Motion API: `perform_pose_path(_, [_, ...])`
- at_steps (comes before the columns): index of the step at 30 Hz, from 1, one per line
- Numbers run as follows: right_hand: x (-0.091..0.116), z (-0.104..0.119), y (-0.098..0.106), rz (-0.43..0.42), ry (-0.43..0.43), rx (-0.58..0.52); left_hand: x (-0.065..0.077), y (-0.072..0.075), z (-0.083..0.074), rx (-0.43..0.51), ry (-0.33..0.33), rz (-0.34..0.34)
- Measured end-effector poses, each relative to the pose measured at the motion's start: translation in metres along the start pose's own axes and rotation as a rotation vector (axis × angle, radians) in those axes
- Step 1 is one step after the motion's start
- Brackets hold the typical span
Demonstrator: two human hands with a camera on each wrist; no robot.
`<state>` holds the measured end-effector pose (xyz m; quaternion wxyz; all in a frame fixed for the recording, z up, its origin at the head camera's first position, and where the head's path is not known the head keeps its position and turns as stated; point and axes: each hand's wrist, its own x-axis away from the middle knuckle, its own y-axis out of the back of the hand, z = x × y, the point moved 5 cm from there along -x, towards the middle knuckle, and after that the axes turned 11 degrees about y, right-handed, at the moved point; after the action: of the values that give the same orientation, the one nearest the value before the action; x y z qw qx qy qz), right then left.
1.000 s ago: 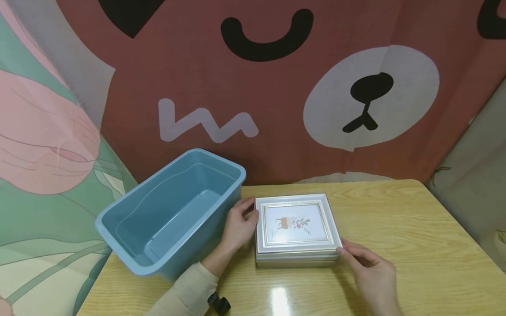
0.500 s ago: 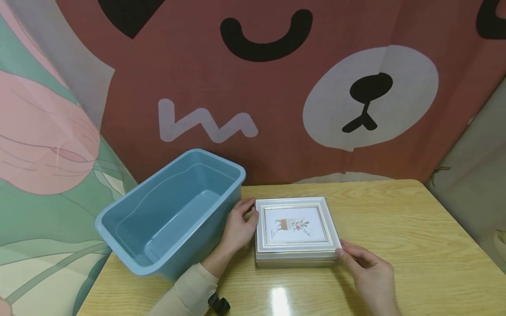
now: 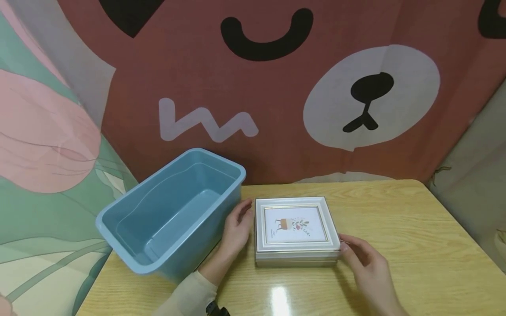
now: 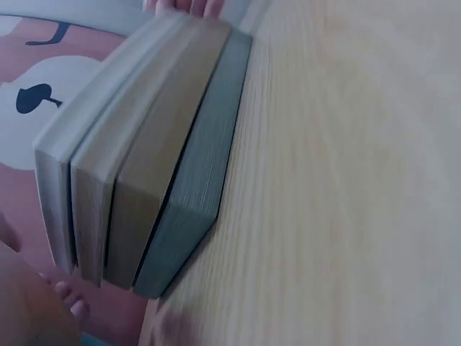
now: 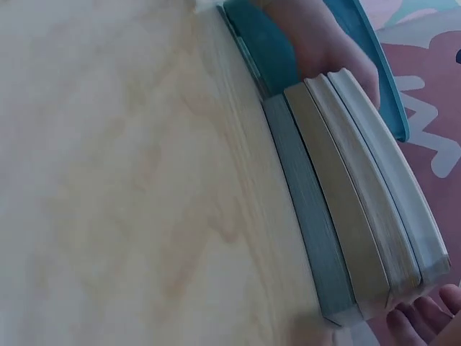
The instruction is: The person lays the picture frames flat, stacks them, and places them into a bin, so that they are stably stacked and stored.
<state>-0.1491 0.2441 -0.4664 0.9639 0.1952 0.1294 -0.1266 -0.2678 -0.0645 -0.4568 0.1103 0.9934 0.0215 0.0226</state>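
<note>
A stack of several picture frames [image 3: 294, 254] lies flat on the wooden table. The top one is white with thin gold lines and a plant print. In the left wrist view, the stacked frames [image 4: 137, 144] show pale, brown and grey-green sides. My left hand [image 3: 237, 228] stands beside the stack's left side, a small gap away, with loosely bent fingers. At the right side near the front corner, my right hand [image 3: 369, 267] touches the stack with thumb and fingertips. In the right wrist view, my right fingers [image 5: 425, 317] are near the end of the frames [image 5: 353, 202].
A blue plastic bin [image 3: 170, 215] with nothing visible inside stands left of the stack, close to my left forearm. The wooden table [image 3: 431, 245] extends to the right. A printed bear cloth [image 3: 276, 153] hangs behind the table.
My left hand has drawn slightly left, off the stack's edge. My right hand has shifted a little up along the right side. The top frame has settled slightly, lining up with those below.
</note>
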Motion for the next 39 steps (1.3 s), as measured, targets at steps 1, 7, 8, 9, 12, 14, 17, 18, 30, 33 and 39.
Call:
perform_pose_path(1, [-0.002, 0.000, 0.000, 0.014, 0.002, -0.012, 0.003, 0.001, 0.001, 0.032, 0.025, -0.007])
perform_pose_path(7, [-0.016, 0.000, -0.007, 0.087, 0.042, -0.077, 0.024, 0.000, 0.009, 0.159, 0.205, 0.005])
perform_pose_path(8, [-0.018, -0.002, -0.009, 0.102, 0.032, -0.086, 0.028, -0.002, 0.012, 0.165, 0.235, 0.027])
perform_pose_path(9, [-0.020, -0.004, -0.011, 0.118, 0.013, -0.098, 0.032, -0.004, 0.014, 0.168, 0.266, 0.053])
perform_pose_path(12, [-0.022, -0.011, -0.017, 0.166, -0.057, -0.120, 0.045, -0.011, 0.020, 0.168, 0.329, 0.131])
perform_pose_path(14, [-0.023, -0.015, -0.021, 0.190, -0.088, -0.140, 0.051, -0.015, 0.024, 0.171, 0.353, 0.166])
perform_pose_path(17, [-0.024, -0.019, -0.026, 0.209, -0.105, -0.144, 0.057, -0.020, 0.026, 0.166, 0.365, 0.198])
perform_pose_path(18, [-0.023, -0.020, -0.028, 0.215, -0.108, -0.146, 0.058, -0.021, 0.027, 0.152, 0.366, 0.206])
perform_pose_path(30, [-0.020, -0.027, -0.042, 0.229, -0.229, -0.153, 0.069, -0.032, 0.028, 0.076, 0.324, 0.256])
perform_pose_path(33, [-0.020, -0.028, -0.044, 0.216, -0.253, -0.190, 0.071, -0.034, 0.029, 0.103, 0.316, 0.245])
perform_pose_path(39, [-0.018, -0.027, -0.049, 0.187, -0.295, -0.302, 0.073, -0.035, 0.031, 0.202, 0.321, 0.206])
